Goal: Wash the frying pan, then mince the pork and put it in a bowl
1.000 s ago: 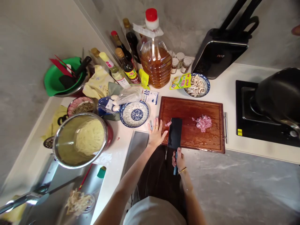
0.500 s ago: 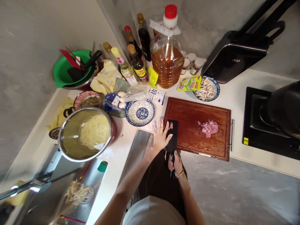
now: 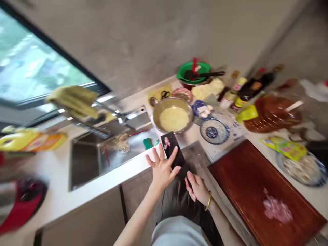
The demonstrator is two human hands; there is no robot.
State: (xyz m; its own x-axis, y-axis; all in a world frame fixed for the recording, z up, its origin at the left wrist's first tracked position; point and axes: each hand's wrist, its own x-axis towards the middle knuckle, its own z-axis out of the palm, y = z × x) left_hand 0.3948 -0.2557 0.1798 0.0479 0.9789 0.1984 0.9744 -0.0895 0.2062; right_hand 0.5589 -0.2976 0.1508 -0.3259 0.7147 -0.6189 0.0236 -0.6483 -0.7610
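My right hand is wrapped round the handle of a black cleaver, held away from the cutting board. Small bits of pink meat cling to the blade near its far end. Fingers spread wide, my left hand is beside the blade, its index finger over it; whether they touch I cannot tell. Just beyond the blade's tip stands a metal pot with pale shreds inside. A pile of chopped pink meat lies on the brown cutting board at the right.
To the left is a sink with peelings and a green sponge. A blue-patterned plate, bottles and a large oil jug line the counter. Sliced mushrooms fill a bowl behind the board.
The view has swung left, bringing the sink and window in. The cleaver and both hands have moved left off the board's edge, towards the pot and sink.
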